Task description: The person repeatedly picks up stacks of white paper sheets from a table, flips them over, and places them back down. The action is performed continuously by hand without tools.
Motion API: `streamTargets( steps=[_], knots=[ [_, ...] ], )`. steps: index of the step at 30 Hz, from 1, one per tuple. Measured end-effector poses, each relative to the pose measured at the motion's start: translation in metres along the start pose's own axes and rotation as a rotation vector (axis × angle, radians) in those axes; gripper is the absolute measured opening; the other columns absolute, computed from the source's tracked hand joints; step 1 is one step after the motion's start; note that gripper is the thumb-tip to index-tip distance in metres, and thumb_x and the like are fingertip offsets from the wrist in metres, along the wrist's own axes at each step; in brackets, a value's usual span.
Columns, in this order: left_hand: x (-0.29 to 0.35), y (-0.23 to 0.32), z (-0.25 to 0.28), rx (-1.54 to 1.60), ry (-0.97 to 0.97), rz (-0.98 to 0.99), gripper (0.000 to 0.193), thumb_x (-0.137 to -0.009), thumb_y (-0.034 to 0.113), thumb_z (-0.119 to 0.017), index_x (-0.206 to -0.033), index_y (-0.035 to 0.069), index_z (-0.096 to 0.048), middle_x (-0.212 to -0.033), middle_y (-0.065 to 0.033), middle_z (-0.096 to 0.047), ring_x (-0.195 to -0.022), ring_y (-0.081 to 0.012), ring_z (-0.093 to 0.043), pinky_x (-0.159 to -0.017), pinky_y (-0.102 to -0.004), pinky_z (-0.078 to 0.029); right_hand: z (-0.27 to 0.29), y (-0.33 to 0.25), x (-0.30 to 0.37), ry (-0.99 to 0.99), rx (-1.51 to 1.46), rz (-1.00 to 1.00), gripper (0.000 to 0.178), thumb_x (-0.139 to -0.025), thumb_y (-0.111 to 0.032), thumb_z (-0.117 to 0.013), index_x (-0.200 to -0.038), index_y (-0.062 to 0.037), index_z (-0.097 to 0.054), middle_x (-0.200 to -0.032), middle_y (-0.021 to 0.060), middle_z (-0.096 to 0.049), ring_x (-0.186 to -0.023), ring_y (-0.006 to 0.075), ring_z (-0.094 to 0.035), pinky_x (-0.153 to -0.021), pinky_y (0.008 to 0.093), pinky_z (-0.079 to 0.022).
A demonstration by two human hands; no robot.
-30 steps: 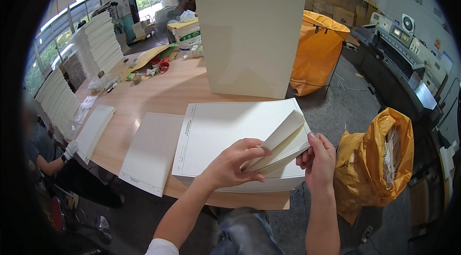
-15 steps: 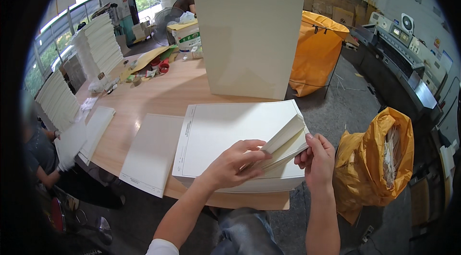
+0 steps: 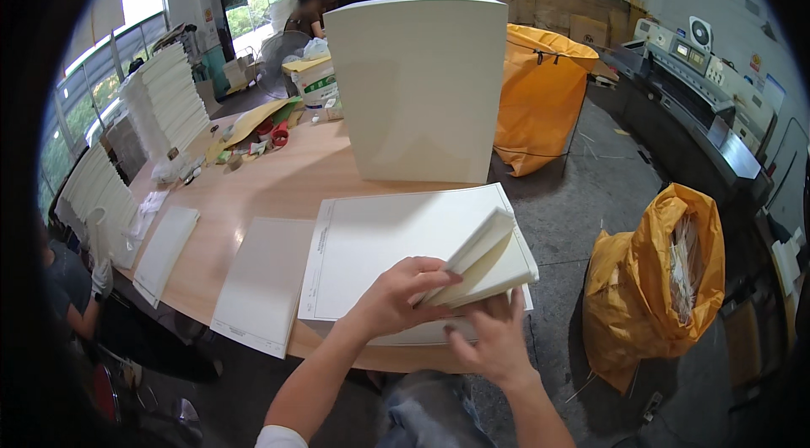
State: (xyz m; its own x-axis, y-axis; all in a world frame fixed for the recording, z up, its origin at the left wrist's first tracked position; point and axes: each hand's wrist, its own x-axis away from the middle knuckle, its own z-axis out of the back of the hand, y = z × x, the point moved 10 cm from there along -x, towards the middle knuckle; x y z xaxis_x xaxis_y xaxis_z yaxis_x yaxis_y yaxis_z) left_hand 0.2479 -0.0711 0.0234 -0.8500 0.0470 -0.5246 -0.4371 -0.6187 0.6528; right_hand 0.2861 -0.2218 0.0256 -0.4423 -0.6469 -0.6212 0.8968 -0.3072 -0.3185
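A bundle of cream paper sheets (image 3: 498, 267) is bent over at the corner of a thick paper stack (image 3: 384, 224) on the table in front of me. My left hand (image 3: 396, 296) grips the bundle's left side, thumb and fingers around the folded sheets. Just below the bundle's lower edge is my right hand (image 3: 498, 347), its fingers spread and pointing up; its fingertips are close to the sheets, and I cannot tell whether they touch. A lower pile of printed sheets (image 3: 266, 279) lies to the left of the stack.
Behind the stack stands a tall block of blank paper (image 3: 413, 94). Orange sacks (image 3: 544, 102) (image 3: 616, 296) stand on the floor at right, the nearer holding paper strips. Tape rolls (image 3: 278, 137) clutter the table's far left. A gloved co-worker (image 3: 72, 279) is at the left edge.
My right hand has let go of the bundle's right edge and moved down and left beneath it, its fingers opening. My left hand keeps its grip. The whole view has shifted slightly.
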Motion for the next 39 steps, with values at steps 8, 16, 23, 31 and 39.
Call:
streamTargets(
  steps=[8, 16, 23, 31, 39],
  knots=[
    [0.044, 0.03, -0.012, -0.95, -0.066, -0.106, 0.055, -0.09, 0.021, -0.077, -0.144, 0.024, -0.067, -0.152, -0.0087, -0.062, -0.133, -0.0308, -0.063, -0.12, -0.059, -0.042, -0.044, 0.022, 0.024, -0.382, -0.268, -0.249, 0.05, -0.096, -0.047, -0.074, -0.127, -0.0075, -0.071, -0.117, 0.0227, -0.069, -0.117, 0.0424, -0.066, -0.104, 0.0543, -0.05],
    [0.16, 0.012, 0.12, -1.038, 0.501, 0.304, 0.025, -0.073, -0.001, -0.081, -0.093, 0.012, -0.072, -0.12, -0.012, -0.071, -0.129, -0.0442, -0.063, -0.121, -0.0646, -0.039, -0.041, 0.017, 0.036, -0.013, 0.016, -0.066, 0.036, -0.087, -0.043, -0.082, -0.105, -0.0119, -0.081, -0.105, 0.0094, -0.076, -0.109, 0.0288, -0.068, -0.109, 0.0504, -0.038],
    [0.192, 0.071, 0.058, -0.806, 0.526, 0.291, 0.023, -0.08, 0.01, -0.082, -0.1, 0.012, -0.071, -0.119, -0.0107, -0.073, -0.12, -0.0391, -0.069, -0.102, -0.0542, -0.057, -0.049, 0.021, 0.048, 0.187, 0.089, 0.028, 0.042, -0.075, -0.045, -0.083, -0.103, -0.0135, -0.085, -0.111, 0.0084, -0.077, -0.117, 0.0297, -0.065, -0.116, 0.0498, -0.034],
    [0.194, -0.022, 0.005, 0.981, 0.847, 0.804, 0.042, -0.109, 0.014, -0.053, -0.147, -0.004, -0.051, -0.135, -0.0175, -0.067, -0.118, -0.027, -0.07, -0.1, -0.0383, -0.058, -0.054, 0.023, 0.052, 0.195, 0.053, 0.037, 0.048, -0.077, -0.049, -0.083, -0.107, -0.0111, -0.083, -0.118, 0.0091, -0.075, -0.12, 0.0317, -0.063, -0.113, 0.0517, -0.036],
    [0.176, 0.044, 0.093, 0.179, 0.902, 0.417, 0.029, -0.106, 0.01, -0.059, -0.129, -0.007, -0.063, -0.12, -0.0143, -0.07, -0.103, -0.0197, -0.068, -0.089, -0.0336, -0.054, -0.041, 0.011, 0.036, 0.206, 0.12, 0.005, 0.052, -0.076, -0.035, -0.083, -0.125, -0.02, -0.075, -0.137, 0.0072, -0.07, -0.134, 0.0263, -0.061, -0.117, 0.0482, -0.036]
  ],
)
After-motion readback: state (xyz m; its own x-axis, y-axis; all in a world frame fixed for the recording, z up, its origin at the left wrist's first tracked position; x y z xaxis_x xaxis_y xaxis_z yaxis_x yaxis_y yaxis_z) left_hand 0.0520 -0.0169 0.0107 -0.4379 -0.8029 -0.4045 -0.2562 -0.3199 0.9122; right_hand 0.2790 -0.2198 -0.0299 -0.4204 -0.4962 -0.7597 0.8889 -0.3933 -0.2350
